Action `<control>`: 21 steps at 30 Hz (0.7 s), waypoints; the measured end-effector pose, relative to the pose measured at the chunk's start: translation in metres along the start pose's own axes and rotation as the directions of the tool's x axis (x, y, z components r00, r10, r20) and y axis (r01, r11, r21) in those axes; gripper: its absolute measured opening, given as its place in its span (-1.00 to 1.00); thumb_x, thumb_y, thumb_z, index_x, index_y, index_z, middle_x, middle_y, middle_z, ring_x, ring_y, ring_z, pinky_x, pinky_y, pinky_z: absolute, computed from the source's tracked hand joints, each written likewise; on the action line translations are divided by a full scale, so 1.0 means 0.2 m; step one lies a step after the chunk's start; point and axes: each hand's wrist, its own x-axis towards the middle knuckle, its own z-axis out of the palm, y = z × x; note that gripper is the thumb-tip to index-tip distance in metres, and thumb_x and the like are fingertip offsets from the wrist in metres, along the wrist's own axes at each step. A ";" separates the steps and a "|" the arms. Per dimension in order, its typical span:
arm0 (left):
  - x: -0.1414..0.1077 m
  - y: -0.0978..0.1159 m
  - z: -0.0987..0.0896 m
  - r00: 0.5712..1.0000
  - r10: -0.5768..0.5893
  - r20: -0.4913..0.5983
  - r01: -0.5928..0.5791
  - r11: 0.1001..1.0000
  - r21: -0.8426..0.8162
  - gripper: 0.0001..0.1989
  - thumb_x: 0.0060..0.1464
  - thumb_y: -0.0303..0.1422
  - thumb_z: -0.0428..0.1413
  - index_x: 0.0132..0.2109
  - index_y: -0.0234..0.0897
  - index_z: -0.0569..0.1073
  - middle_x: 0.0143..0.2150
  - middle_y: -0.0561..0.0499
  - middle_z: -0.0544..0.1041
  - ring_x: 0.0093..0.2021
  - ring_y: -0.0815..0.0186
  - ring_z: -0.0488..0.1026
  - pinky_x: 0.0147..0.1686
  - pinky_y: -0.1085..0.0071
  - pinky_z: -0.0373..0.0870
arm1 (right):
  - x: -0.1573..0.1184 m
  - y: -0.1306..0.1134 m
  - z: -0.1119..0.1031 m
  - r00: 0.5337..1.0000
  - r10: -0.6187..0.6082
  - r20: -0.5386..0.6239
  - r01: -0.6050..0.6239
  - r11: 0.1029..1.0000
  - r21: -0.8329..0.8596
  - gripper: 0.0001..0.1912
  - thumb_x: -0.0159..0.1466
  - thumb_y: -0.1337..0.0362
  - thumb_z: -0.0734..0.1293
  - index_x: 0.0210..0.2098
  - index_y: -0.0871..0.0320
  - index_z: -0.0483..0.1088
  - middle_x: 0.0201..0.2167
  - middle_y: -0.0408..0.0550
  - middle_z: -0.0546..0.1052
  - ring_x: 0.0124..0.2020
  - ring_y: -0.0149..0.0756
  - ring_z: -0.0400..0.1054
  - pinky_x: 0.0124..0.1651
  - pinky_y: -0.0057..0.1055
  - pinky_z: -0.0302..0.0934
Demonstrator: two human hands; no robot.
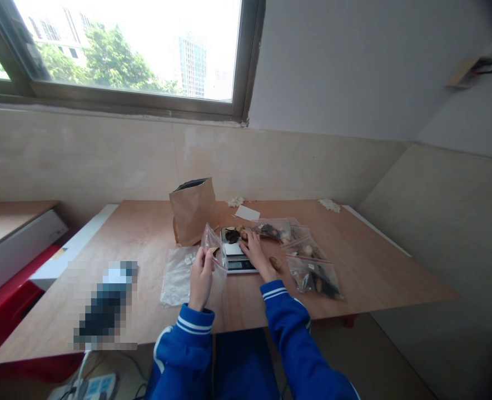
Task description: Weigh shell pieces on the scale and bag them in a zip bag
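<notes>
My left hand (202,276) pinches the edge of a clear zip bag (219,266) with a red seal line, and a small dark piece shows inside it. My right hand (254,254) reaches over a digital scale (241,265), its fingertips at brown dried pieces (243,230) on the scale's top. Darker pieces (231,236) lie beside them. Whether the right fingers grip a piece is too small to tell. Left of the scale, a flat clear bag (174,280) lies under and beside my left hand. One loose brown piece (275,264) rests right of my right wrist.
A brown paper bag (193,214) stands open behind my left hand. Several filled zip bags (318,280) lie to the right. A white card (247,213) is behind the scale. A blurred dark object (106,305) lies at left, near the table's (145,322) front edge.
</notes>
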 end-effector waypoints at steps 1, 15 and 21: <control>0.00 0.00 0.00 1.000 -0.001 0.001 0.001 1.000 -0.003 -0.67 0.22 -0.11 -0.06 -0.42 -0.23 0.22 -0.54 0.15 0.20 -0.50 0.38 0.19 -0.41 0.45 0.13 | 0.00 -0.02 -0.01 1.000 0.016 -0.021 -0.014 0.998 0.064 -0.60 0.26 0.25 0.25 0.07 0.25 0.28 -0.04 0.22 0.41 0.06 -0.01 0.27 0.15 0.01 0.17; 0.01 -0.02 0.00 0.988 0.143 -0.053 -0.137 0.985 0.104 -0.72 0.20 -0.13 -0.03 -0.24 -0.24 0.41 -0.22 -0.04 0.36 -0.15 0.24 0.36 -0.07 0.32 0.31 | 0.03 -0.70 -0.31 0.908 0.041 0.417 -0.341 0.651 0.678 -0.56 0.23 0.11 0.33 0.04 0.09 0.23 -0.12 -0.04 0.48 -0.35 -0.38 0.43 -0.27 -0.38 0.39; 0.01 0.00 -0.02 0.974 0.199 -0.105 -0.190 0.978 0.089 -0.71 0.23 -0.13 -0.05 -0.18 -0.25 0.41 0.04 -0.14 0.34 0.13 0.17 0.29 0.17 0.20 0.20 | -0.01 -0.72 -0.34 0.884 0.002 0.468 -0.239 0.862 0.448 -0.63 0.21 0.14 0.35 -0.07 0.14 0.23 -0.34 -0.13 0.49 -0.36 -0.33 0.40 -0.34 -0.44 0.26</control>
